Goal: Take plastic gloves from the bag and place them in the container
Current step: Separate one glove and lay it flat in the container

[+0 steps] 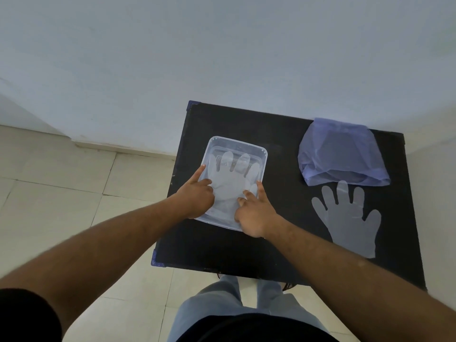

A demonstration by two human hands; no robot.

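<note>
A clear plastic container [237, 140] sits on the left part of a black table [276, 243]. One translucent plastic glove [228, 185] lies flat inside it, fingers pointing away from me. My left hand [195, 199] rests on the glove's left side, with its index finger stretched along the container's left rim. My right hand [254, 214] presses its spread fingertips on the glove's lower right, near the right rim. A second glove [350, 219] lies flat on the table to the right. Just behind it sits a crumpled purple plastic bag [341, 154], its opening facing me.
The table stands against a pale wall [222, 58], with its far right corner near another wall. Beige floor tiles [74, 188] lie to the left. My legs and feet [232, 299] are right at the table's near edge.
</note>
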